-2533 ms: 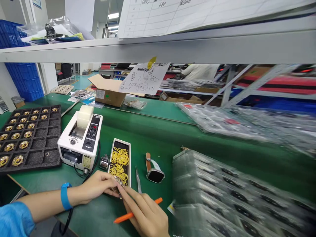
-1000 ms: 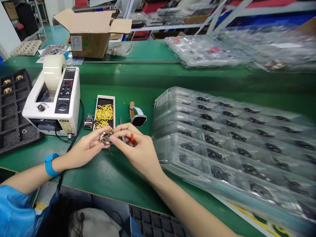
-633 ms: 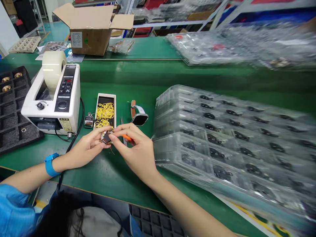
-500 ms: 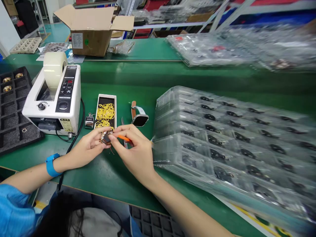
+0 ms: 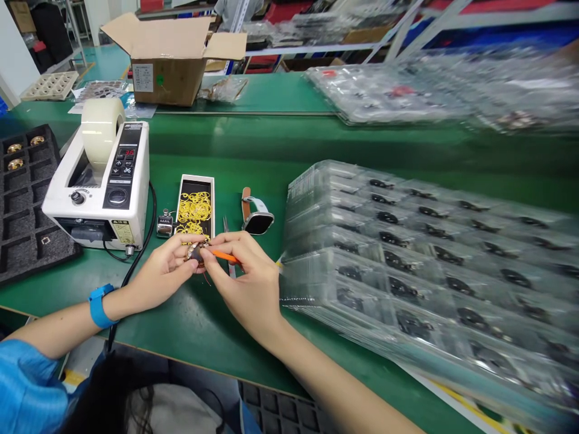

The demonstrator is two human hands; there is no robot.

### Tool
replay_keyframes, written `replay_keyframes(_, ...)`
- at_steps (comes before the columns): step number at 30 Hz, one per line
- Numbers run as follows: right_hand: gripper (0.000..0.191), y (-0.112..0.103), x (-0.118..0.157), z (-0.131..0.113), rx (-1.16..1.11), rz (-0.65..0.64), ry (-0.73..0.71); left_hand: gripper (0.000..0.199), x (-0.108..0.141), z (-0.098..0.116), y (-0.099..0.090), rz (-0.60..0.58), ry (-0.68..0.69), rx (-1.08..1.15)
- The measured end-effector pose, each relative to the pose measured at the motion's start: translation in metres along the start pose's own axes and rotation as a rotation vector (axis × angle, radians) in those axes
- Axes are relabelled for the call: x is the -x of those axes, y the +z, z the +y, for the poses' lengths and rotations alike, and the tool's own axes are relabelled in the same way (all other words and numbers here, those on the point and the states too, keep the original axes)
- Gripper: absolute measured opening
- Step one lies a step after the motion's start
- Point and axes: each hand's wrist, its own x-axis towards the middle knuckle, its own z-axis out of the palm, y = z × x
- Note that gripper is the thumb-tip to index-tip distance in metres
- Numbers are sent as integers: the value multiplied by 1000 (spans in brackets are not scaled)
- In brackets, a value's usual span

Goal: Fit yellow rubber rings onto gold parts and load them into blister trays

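Observation:
Above the green bench, my left hand (image 5: pixel 156 278) grips a small round watch case (image 5: pixel 195 249) with a gold-coloured rim and a dark face. Its fingers and thumb close around the case's left side. My right hand (image 5: pixel 251 280) pinches a thin orange-handled tool (image 5: pixel 224 257) at the case's right side; its tip is hidden by my fingers. A thin reddish wire-like strand hangs below the case. Just behind my hands is a white-edged box (image 5: pixel 212 202) of yellow rings (image 5: pixel 194 207). Metal tweezers (image 5: pixel 225 224) lie partly hidden behind my right hand.
A tape dispenser (image 5: pixel 129 205) and a black foam tray (image 5: pixel 27 232) stand left, a tally counter (image 5: pixel 165 224) beside the box. A smartwatch (image 5: pixel 259 223) lies behind my right hand. Stacked clear plastic trays (image 5: pixel 407 259) fill the right; a cardboard box (image 5: pixel 169 81) is behind.
My left thumb has moved further onto the watch case, and the case looks slightly turned. The orange tool lies at a slightly flatter angle. The whole view has shifted slightly.

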Motion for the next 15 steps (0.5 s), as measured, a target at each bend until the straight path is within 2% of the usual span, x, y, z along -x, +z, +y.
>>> replay_keyframes(10,11,6,5,3,26,37,-77,25,-5,-3,3,130,-19,22)
replay_keyframes(13,11,6,4,5,36,63,24,24,-6,-2,4,159,-25,31)
replay_keyframes(15,10,5,1,5,3,5,93,24,-6,0,4,172,-28,24)
